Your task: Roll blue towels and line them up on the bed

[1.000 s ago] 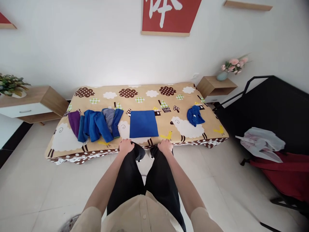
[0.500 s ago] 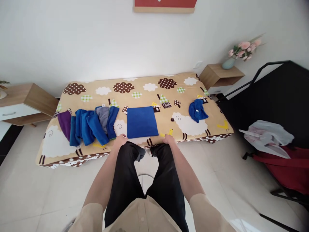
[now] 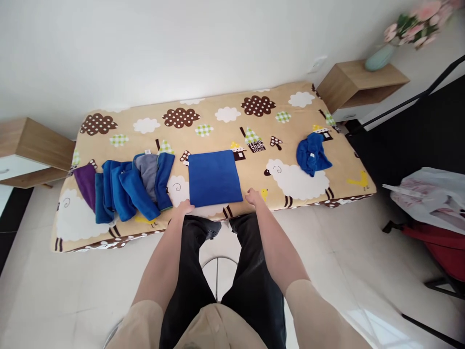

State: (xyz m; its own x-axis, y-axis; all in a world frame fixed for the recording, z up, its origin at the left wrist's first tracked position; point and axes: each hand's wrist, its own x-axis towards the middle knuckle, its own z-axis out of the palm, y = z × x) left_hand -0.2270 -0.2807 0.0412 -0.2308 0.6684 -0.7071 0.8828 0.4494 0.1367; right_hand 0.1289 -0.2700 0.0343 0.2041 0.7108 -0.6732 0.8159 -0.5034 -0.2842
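A flat blue fleece cloth (image 3: 215, 178) lies as a neat rectangle on the patterned bed, with a small white tag at its upper left corner. My left hand (image 3: 186, 207) is closed at the near left corner of this cloth, fingers curled at its edge. Just off the near right corner, my right hand (image 3: 253, 197) rests on the bed cover with its fingers drawn together, a narrow gap from the fabric. Farther right sits a crumpled blue fleece piece (image 3: 313, 155) with a white tag.
Several folded blue and grey fleece pieces (image 3: 140, 186) and a purple one (image 3: 86, 186) overlap at the left of the bed (image 3: 214, 103). Wooden nightstands (image 3: 350, 87) flank it. A plastic bag (image 3: 432, 196) lies on a red and black chair at the right.
The camera view has moved closer and turned, shifting the bed's right side. My right hand has moved upward beside the cloth's near right corner; my left stays at the left corner.
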